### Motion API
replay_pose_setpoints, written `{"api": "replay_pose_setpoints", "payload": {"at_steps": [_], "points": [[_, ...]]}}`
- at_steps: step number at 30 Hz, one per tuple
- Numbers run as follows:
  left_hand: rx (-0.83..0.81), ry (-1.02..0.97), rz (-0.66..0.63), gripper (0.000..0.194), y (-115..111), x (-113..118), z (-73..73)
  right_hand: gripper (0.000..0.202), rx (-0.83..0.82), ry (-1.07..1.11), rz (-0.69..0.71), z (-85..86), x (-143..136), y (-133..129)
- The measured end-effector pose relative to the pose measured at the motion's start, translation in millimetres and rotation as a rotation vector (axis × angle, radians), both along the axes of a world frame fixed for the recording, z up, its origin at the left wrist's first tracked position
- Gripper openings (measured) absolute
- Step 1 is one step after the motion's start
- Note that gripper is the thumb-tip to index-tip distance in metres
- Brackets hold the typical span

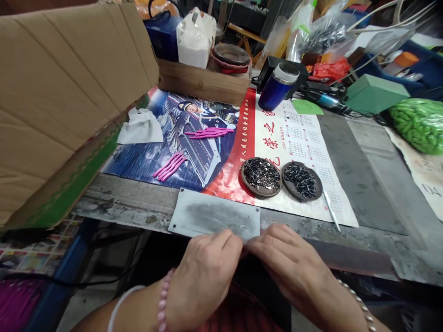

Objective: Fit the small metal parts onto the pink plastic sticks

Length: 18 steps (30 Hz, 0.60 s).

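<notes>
My left hand (212,272) and my right hand (294,267) meet at the table's front edge, fingers curled and pressed together. Whatever they pinch is hidden behind the knuckles. Just beyond them lies a grey metal plate (214,212) with screws in its corners and a dark, worn middle. Two round dishes stand past it: one (254,191) holds small dark metal parts and rings, the other (316,193) dark pin-like pieces. Slim pink sticks lie on the poster in two bunches, one nearer (170,166) and one farther (209,133).
A big cardboard box (69,83) stands at the left, with a white cloth (140,127) beside it. A white pen (331,210) lies right of the dishes. Farther back are a blue tumbler (277,87), a green box (375,94) and a bag of green pieces (418,124).
</notes>
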<state>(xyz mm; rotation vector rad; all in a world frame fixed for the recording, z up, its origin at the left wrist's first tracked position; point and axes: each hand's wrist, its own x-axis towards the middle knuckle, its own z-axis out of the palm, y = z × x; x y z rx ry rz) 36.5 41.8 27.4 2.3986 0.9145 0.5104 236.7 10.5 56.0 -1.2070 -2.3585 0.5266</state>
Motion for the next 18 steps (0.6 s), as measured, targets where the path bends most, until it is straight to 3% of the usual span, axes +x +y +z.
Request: {"api": "replay_pose_setpoints", "payload": {"at_steps": [4,12,18], "points": [[0.012,-0.071,0.004,0.021,0.5,-0.6,-0.4,0.023,-0.007,0.004,0.031,-0.7,2.1,-4.2],[0.141,-0.11,0.035,0.016,0.9,-0.6,-1.4,0.008,-0.334,0.323,-0.241,-15.8,13.2,-7.2],[0.227,-0.115,0.032,0.012,-0.1,-0.2,-1.4,0.013,-0.409,0.365,-0.24,-20.3,6.5,-4.3]]}}
